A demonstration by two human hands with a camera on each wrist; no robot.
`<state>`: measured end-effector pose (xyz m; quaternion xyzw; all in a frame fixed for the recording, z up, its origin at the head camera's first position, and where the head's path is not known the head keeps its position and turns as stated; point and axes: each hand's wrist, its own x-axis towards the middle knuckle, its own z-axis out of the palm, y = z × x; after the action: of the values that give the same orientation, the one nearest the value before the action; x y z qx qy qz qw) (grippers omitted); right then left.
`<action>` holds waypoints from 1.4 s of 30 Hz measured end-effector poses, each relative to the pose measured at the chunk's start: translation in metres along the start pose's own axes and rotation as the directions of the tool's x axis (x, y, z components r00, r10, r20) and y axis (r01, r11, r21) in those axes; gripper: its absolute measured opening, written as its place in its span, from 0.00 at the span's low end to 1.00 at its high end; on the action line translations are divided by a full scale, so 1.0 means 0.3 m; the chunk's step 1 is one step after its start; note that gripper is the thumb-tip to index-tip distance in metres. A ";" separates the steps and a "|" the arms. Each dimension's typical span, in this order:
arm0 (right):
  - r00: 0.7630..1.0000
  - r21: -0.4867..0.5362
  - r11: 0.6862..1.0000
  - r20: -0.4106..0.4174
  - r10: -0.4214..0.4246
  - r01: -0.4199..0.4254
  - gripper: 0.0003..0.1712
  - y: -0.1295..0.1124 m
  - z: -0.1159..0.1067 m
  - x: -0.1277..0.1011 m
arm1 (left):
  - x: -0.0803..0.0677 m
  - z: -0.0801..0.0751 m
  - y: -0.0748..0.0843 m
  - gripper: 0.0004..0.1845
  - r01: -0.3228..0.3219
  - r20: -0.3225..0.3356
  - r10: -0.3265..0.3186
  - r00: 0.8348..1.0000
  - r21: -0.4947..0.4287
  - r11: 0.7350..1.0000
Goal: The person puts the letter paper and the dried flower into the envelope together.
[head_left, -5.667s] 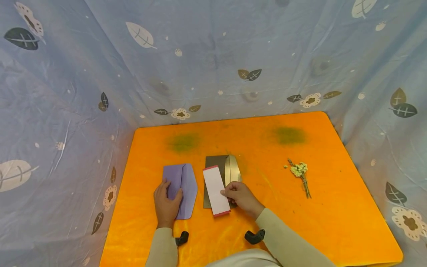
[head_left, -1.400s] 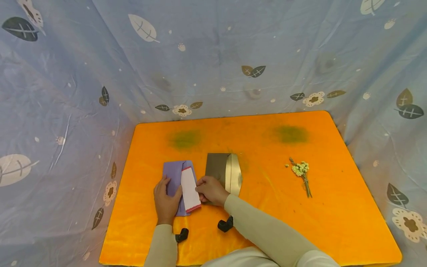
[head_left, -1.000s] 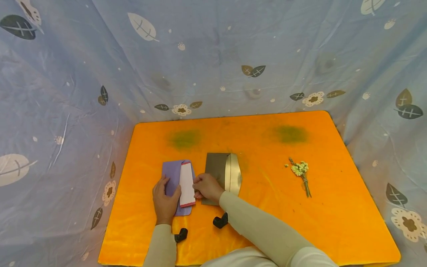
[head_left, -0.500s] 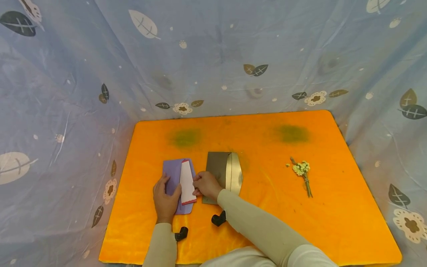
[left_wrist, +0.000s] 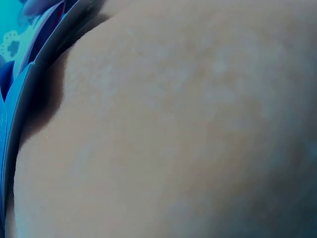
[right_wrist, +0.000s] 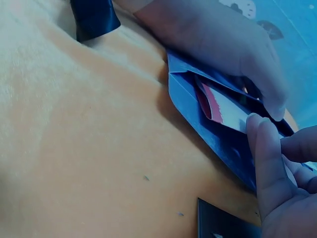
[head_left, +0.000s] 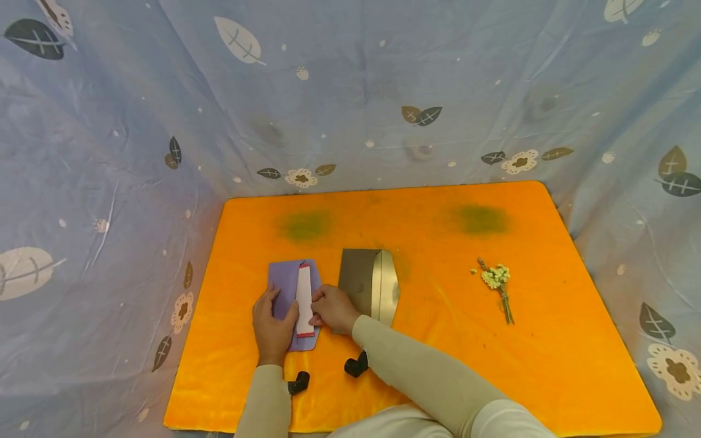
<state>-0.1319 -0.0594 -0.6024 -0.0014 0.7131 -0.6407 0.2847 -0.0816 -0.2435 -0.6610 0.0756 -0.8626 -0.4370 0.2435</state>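
Purple envelope [head_left: 287, 292] lies flat on the orange table [head_left: 438, 365], toward its left side and near the front edge. The left hand [head_left: 272, 328] rests on the envelope's left half, fingers fairly straight and pressing it down, thumb angled toward the middle. In the right wrist view this hand [right_wrist: 218, 44] lies across the top of the envelope [right_wrist: 218, 134], whose open edge is lifted a little.

A white card with red ends [head_left: 304, 300] sits partly inside the envelope, lying lengthwise along its middle; the near red end shows just beside the left thumb. From the right wrist view the card [right_wrist: 225, 111] is tucked between the envelope's two layers, red edge outward.

The right hand [head_left: 331, 309] is just to the right of the card, fingers curled and pinching the card's right edge. Its fingertips [right_wrist: 265, 144] touch the envelope's lip. The left wrist view is filled by blurred skin, with only a sliver of the envelope at the left edge.

Further right, a grey-gold envelope [head_left: 369, 283] lies just beside the right hand, flap open. Well apart, on the right, lies a small sprig of pale dried flowers [head_left: 497, 281].
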 end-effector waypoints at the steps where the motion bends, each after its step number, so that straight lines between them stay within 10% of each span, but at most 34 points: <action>1: 1.000 0.015 1.000 0.000 0.004 -0.004 0.03 0.000 0.003 -0.001 | -0.001 0.001 0.000 0.30 -0.001 0.000 0.001 1.000 -0.001 1.000; 42: 0.984 0.262 0.961 0.174 0.046 -0.092 0.16 0.016 0.055 -0.005 | 0.002 -0.003 0.007 0.29 -0.030 -0.008 0.029 1.000 -0.001 1.000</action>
<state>-0.1222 -0.0732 -0.6065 0.0090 0.5928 -0.7190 0.3628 -0.0815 -0.2430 -0.6586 0.0645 -0.8624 -0.4334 0.2534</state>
